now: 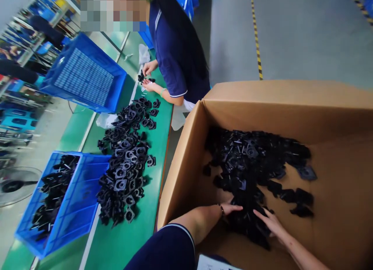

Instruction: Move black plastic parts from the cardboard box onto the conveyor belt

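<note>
My left hand (231,208) and my right hand (271,222) reach down into a large cardboard box (180,165). A heap of black plastic parts (247,149) lies on its bottom, several with square flanges and thin metallic-looking pins. Both hands are at the near end of the heap, one on each side of a cluster of parts. On the left hand the thumb side shows stretched out; its other fingers are hidden among the dark parts. The right hand has its thumb and a finger extended and apart, against the cluster. Neither hand visibly grips a part.
Left of the box runs a green worktable (142,235) with a long pile of similar parts (125,161). On it stand a blue crate (78,219) holding parts and another blue crate (84,71). A co-worker (177,48) handles small parts at the far side.
</note>
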The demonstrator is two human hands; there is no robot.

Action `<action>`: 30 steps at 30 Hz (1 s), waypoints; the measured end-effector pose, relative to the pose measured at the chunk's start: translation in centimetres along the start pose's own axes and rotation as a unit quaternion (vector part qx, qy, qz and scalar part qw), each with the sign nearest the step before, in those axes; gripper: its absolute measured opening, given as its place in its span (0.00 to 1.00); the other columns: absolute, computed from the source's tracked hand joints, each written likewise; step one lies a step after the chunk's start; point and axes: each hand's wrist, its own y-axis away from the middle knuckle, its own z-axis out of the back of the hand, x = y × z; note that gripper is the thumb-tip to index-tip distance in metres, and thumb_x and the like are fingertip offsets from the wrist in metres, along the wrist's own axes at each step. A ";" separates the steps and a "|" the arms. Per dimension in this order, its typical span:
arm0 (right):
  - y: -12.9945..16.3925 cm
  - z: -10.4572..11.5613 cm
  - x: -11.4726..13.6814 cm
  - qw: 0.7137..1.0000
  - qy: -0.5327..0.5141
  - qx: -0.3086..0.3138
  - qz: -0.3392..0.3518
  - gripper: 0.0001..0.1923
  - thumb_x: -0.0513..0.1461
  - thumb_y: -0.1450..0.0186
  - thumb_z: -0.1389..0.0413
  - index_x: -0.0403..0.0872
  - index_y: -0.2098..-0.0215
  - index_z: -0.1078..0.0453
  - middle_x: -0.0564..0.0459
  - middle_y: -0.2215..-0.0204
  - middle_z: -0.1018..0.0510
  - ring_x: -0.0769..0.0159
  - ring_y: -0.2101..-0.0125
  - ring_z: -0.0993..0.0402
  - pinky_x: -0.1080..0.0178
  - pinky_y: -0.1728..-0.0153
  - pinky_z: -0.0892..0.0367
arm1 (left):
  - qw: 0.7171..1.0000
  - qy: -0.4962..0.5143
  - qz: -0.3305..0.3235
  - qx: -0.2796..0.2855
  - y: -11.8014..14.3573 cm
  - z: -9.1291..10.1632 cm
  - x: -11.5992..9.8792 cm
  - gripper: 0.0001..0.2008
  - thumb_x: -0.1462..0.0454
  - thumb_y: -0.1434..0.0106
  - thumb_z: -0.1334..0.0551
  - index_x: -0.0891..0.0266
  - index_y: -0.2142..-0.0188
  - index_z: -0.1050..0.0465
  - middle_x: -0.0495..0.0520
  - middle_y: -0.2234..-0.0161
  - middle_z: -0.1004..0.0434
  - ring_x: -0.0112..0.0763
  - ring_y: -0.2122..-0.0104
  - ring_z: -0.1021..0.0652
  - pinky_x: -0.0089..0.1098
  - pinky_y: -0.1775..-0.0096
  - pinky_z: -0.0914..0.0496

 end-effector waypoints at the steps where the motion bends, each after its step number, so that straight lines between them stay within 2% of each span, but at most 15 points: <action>1: 0.1 0.1 0.1 1.000 -0.005 0.009 -0.008 0.32 0.56 0.54 0.43 0.48 0.56 0.33 0.44 0.55 0.27 0.50 0.52 0.33 0.55 0.59 0.32 | 1.000 0.007 0.008 0.008 -0.1 -0.1 0.0 0.37 0.55 0.66 0.28 0.54 0.53 0.32 0.57 0.56 0.26 0.49 0.57 0.27 0.49 0.59 0.32; 5: 0.4 0.3 0.3 0.998 -0.021 0.038 -0.039 0.33 0.58 0.52 0.45 0.49 0.54 0.34 0.44 0.58 0.25 0.49 0.57 0.29 0.53 0.67 0.30 | 0.999 0.037 0.025 0.021 -0.5 -0.3 -0.1 0.45 0.55 0.68 0.27 0.48 0.48 0.39 0.54 0.50 0.31 0.49 0.52 0.30 0.49 0.57 0.33; 7: 0.2 0.6 0.5 0.998 -0.022 0.041 -0.047 0.35 0.59 0.51 0.46 0.48 0.51 0.36 0.42 0.55 0.26 0.48 0.57 0.29 0.51 0.66 0.30 | 0.998 0.048 0.030 0.019 -0.7 -0.5 0.0 0.48 0.55 0.69 0.27 0.48 0.46 0.41 0.55 0.50 0.32 0.49 0.51 0.31 0.49 0.57 0.33; 9: -0.1 0.9 0.5 0.998 -0.021 0.037 -0.038 0.37 0.58 0.53 0.45 0.45 0.52 0.34 0.41 0.52 0.28 0.47 0.53 0.33 0.50 0.59 0.33 | 0.997 0.054 0.044 0.014 -1.0 -0.7 0.2 0.49 0.54 0.71 0.27 0.49 0.46 0.42 0.56 0.48 0.34 0.52 0.51 0.32 0.50 0.59 0.32; 12: -0.3 1.3 0.1 1.000 -0.016 0.021 -0.012 0.36 0.54 0.63 0.38 0.42 0.60 0.30 0.38 0.48 0.32 0.46 0.44 0.45 0.53 0.45 0.47 | 0.996 0.054 0.068 0.001 -1.3 -1.4 0.6 0.50 0.54 0.73 0.27 0.51 0.47 0.41 0.60 0.45 0.39 0.58 0.49 0.35 0.52 0.62 0.31; 14: -0.1 1.3 -0.3 1.000 -0.017 0.008 -0.008 0.37 0.53 0.67 0.36 0.42 0.61 0.29 0.38 0.46 0.35 0.45 0.42 0.52 0.54 0.42 0.54 | 0.996 0.056 0.075 -0.005 -1.4 -1.9 0.7 0.50 0.54 0.74 0.26 0.53 0.48 0.41 0.62 0.44 0.41 0.60 0.49 0.36 0.52 0.62 0.31; 15: 0.1 1.2 -0.5 1.000 -0.023 0.006 -0.009 0.38 0.54 0.67 0.37 0.43 0.60 0.30 0.39 0.46 0.36 0.45 0.41 0.53 0.53 0.42 0.54 | 0.995 0.058 0.076 -0.005 -1.4 -2.1 0.7 0.50 0.54 0.74 0.26 0.53 0.48 0.40 0.62 0.44 0.41 0.60 0.48 0.37 0.52 0.62 0.31; 17: 0.7 0.9 -0.7 0.999 -0.044 0.015 -0.014 0.38 0.56 0.62 0.39 0.46 0.56 0.31 0.42 0.46 0.35 0.47 0.42 0.49 0.51 0.44 0.49 | 0.995 0.067 0.076 -0.001 -1.3 -2.3 0.5 0.49 0.55 0.73 0.26 0.52 0.49 0.40 0.60 0.44 0.42 0.60 0.48 0.38 0.52 0.62 0.31; 20: 1.6 -0.1 -0.4 0.995 -0.088 0.051 -0.023 0.36 0.57 0.54 0.42 0.47 0.52 0.34 0.44 0.50 0.29 0.50 0.48 0.38 0.53 0.51 0.38 | 0.993 0.086 0.073 0.016 -1.0 -2.3 0.4 0.47 0.55 0.73 0.27 0.51 0.50 0.39 0.58 0.45 0.40 0.59 0.48 0.37 0.52 0.62 0.31; 24: 1.9 -1.6 0.2 0.986 -0.142 0.083 -0.026 0.32 0.55 0.50 0.43 0.46 0.53 0.34 0.44 0.57 0.24 0.54 0.55 0.29 0.57 0.58 0.32 | 0.988 0.130 0.072 0.035 -0.6 -2.8 0.6 0.44 0.55 0.71 0.27 0.50 0.51 0.38 0.58 0.46 0.38 0.58 0.51 0.33 0.54 0.64 0.31; 26: 1.9 -2.2 0.3 0.984 -0.161 0.074 -0.019 0.31 0.55 0.51 0.42 0.46 0.54 0.33 0.45 0.60 0.22 0.55 0.57 0.28 0.58 0.59 0.32 | 0.989 0.140 0.055 0.004 -0.3 -3.4 0.9 0.43 0.55 0.70 0.27 0.51 0.51 0.38 0.58 0.48 0.36 0.57 0.53 0.32 0.56 0.65 0.31; 30: 2.3 -2.9 0.5 0.983 -0.181 0.022 -0.003 0.29 0.52 0.55 0.39 0.47 0.58 0.31 0.49 0.65 0.21 0.55 0.57 0.28 0.58 0.58 0.33 | 0.987 0.130 0.001 -0.092 0.8 -5.1 1.1 0.39 0.54 0.64 0.30 0.54 0.51 0.39 0.60 0.54 0.30 0.52 0.61 0.27 0.58 0.66 0.32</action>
